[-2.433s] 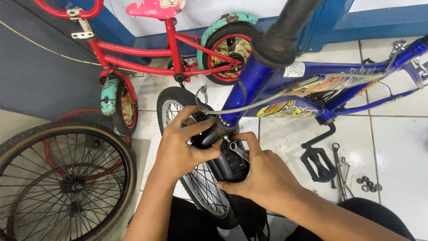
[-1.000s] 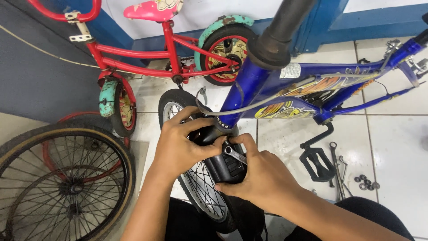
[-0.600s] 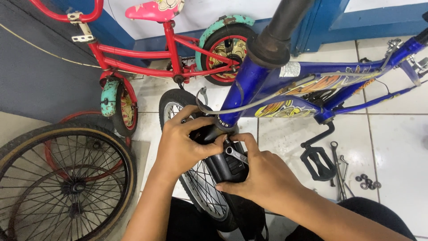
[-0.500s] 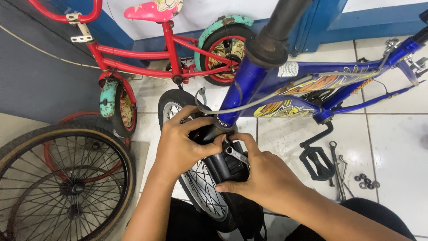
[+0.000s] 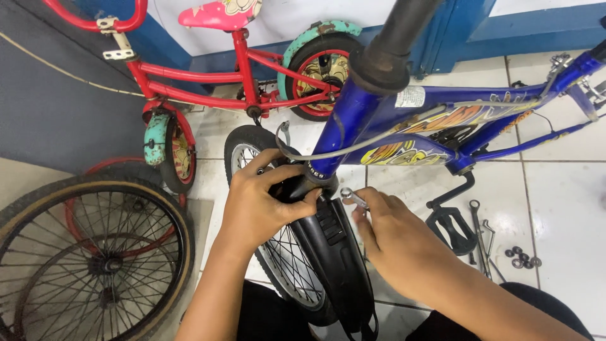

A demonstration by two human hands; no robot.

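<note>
Black plastic mudguard [image 5: 334, 259] sits over the front wheel [image 5: 278, 252] of the blue bike [image 5: 404, 126], its top end tucked under the fork crown, near centre of the scene. Likely light, thin and springy: it will flex and twist if gripped at the free tail. Best held at the top by the mount, where it is stiffest. The surface looks smooth, so probably a bit slippery.

Left hand [image 5: 259, 202] is curled around the top of the mudguard at the fork, fingers over, thumb pressing underneath. Closed grip, firm.

Right hand [image 5: 391, 237] is just right of the mount, fingers pinched on a small metal wrench [image 5: 353, 197] whose head points at the mount. It is partly closed; the palm side is hidden. Cannot tell whether the wrench sits on a bolt.

Brake cable [image 5: 379, 139] runs loose across the frame just above the hands.

Spare wrenches [image 5: 480, 233] and washers [image 5: 521, 256] lie on the tile floor to the right, past the pedal [image 5: 451, 224]. Red bike [image 5: 240, 69] far left, loose wheels [image 5: 88, 252] near left.
</note>
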